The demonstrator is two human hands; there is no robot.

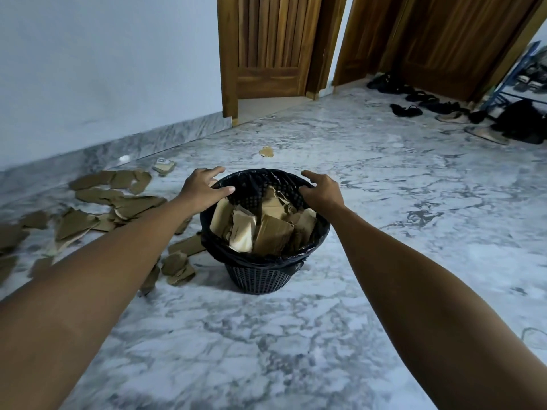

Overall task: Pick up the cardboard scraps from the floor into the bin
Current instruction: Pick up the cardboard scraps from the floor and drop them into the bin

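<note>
A black mesh bin (260,276) with a black liner stands on the marble floor, filled with brown cardboard pieces (266,229). My left hand (202,187) hovers at the bin's left rim, fingers spread, thumb lying across the liner's edge. On the right rim, my right hand (321,190) has its thumb hooked inside and its fingers curled over the outside. Several cardboard scraps (118,202) lie scattered on the floor left of the bin, some (177,267) close to its base. One small scrap (266,151) lies alone beyond the bin.
A white wall with a marble skirting runs along the left. Two wooden doors (266,45) stand at the back. Shoes and sandals (420,102) and a dark bag (524,122) lie at the back right beside a blue rack.
</note>
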